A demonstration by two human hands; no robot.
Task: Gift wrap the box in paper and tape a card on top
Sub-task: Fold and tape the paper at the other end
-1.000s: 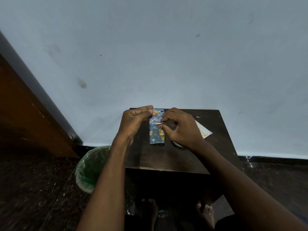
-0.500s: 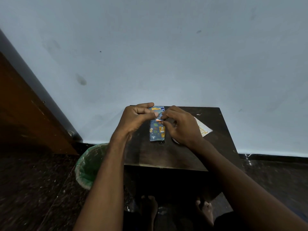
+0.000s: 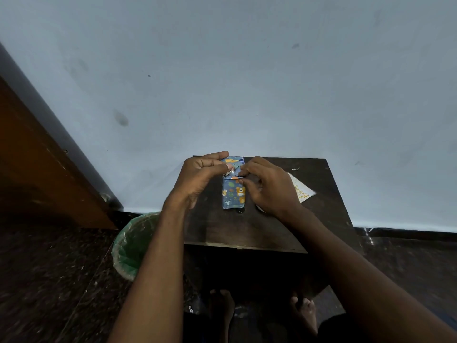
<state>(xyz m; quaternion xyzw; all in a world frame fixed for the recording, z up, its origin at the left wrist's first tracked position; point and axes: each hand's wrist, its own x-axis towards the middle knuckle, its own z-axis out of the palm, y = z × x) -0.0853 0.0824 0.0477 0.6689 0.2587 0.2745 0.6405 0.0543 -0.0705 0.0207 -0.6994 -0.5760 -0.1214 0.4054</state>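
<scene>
Wrapped box lies beneath curled fingers of both hands pinching tape.

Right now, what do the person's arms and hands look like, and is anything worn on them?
Both arms are bare as far as the picture shows, with no sleeves visible. The left hand and right hand wear no gloves; no rings, watch or bracelet can be seen. No markings show in the dim light.

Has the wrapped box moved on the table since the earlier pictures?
No. The wrapped box keeps its place by the table's far edge, beside the card.
</scene>
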